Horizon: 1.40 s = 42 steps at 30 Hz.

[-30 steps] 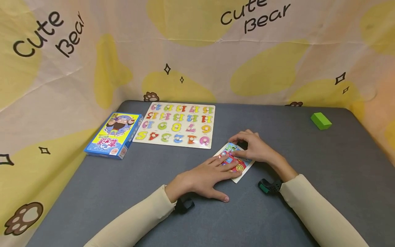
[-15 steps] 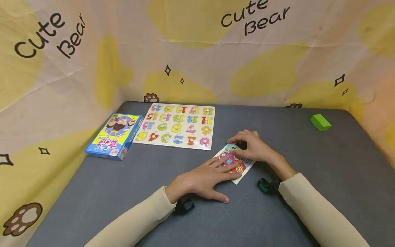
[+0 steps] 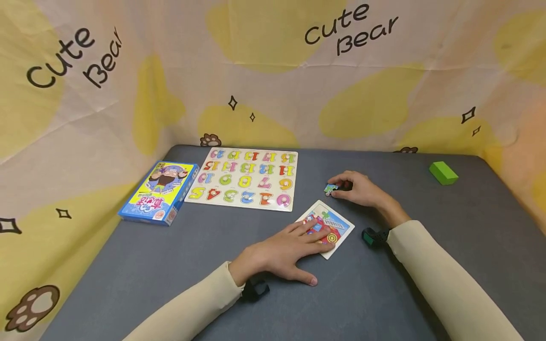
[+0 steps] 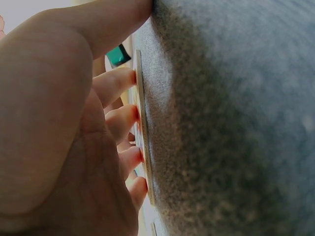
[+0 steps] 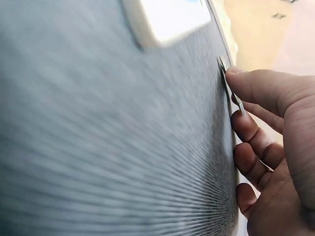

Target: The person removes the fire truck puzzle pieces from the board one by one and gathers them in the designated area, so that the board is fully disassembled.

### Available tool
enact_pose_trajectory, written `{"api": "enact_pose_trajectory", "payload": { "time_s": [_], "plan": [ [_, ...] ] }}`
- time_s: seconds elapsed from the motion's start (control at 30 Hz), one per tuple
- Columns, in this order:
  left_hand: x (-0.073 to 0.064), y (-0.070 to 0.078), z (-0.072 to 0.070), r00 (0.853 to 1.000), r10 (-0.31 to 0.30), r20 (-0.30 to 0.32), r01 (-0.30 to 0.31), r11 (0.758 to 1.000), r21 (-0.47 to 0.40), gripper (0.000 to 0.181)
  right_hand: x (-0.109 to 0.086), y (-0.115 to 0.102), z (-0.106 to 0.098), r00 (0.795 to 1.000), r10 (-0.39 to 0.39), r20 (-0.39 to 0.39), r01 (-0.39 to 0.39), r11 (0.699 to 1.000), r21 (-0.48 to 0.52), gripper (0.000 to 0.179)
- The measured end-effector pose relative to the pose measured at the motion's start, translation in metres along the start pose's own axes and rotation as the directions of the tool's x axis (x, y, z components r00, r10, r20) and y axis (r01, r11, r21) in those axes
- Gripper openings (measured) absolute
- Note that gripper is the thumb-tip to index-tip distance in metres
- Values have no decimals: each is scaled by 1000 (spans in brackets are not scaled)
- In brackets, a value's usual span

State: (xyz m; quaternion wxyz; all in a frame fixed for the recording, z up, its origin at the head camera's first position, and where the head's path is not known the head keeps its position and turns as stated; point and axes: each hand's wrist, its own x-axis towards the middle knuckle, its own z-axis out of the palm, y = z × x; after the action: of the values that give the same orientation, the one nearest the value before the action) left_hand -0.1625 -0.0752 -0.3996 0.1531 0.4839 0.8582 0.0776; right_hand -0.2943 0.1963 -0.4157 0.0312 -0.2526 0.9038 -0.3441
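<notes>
In the head view my left hand [image 3: 286,251] lies with fingers spread and straight, its fingertips pressing on a small puzzle board [image 3: 344,228] with a red fire-truck picture. The left wrist view shows those fingertips on the board's face, its thin edge [image 4: 143,128] side-on. Beyond the board's far corner, my right hand [image 3: 357,189] pinches a small jigsaw piece [image 3: 330,189], green and blue, between thumb and fingers. The right wrist view shows the piece [image 5: 226,73] as a thin edge under the thumb, close over the table. A pale gap shows at the board's upper corner.
A number board [image 3: 241,204] lies at the back left, beside a blue and yellow box [image 3: 159,192]. At the far right stands a green block [image 3: 443,173]. Printed cloth [image 3: 264,85] walls in the dark grey table [image 3: 204,303] at the back and sides.
My right hand has lifted the jigsaw piece out of the board and moved it away toward the back of the table. The left hand has stayed on the board.
</notes>
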Motion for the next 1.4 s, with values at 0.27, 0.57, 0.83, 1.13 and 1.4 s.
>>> {"api": "enact_pose_trajectory", "payload": {
  "time_s": [0.27, 0.57, 0.83, 1.13, 1.4],
  "plan": [
    [-1, 0, 2, 1000, 0, 3, 0, 1000, -29, 81, 11, 2, -6, 1000, 23, -2, -23, 999, -50, 35],
    [-2, -1, 0, 1000, -7, -8, 6, 1000, -14, 82, 15, 8, -13, 991, 132, -3, -132, 991, 15, 42],
    [-3, -2, -1, 1000, -3, -4, 3, 1000, -13, 82, 24, 7, -9, 984, 171, -45, -171, 985, 15, 35],
    [-2, -1, -1, 1000, 1, -4, -1, 1000, -17, 81, 39, 10, -3, 974, 206, -93, -208, 978, -17, 36],
    [-1, 0, 0, 1000, 16, -7, -16, 1000, -13, 81, 49, 13, -1, 965, 241, -105, -244, 970, -20, 36]
  ]
}}
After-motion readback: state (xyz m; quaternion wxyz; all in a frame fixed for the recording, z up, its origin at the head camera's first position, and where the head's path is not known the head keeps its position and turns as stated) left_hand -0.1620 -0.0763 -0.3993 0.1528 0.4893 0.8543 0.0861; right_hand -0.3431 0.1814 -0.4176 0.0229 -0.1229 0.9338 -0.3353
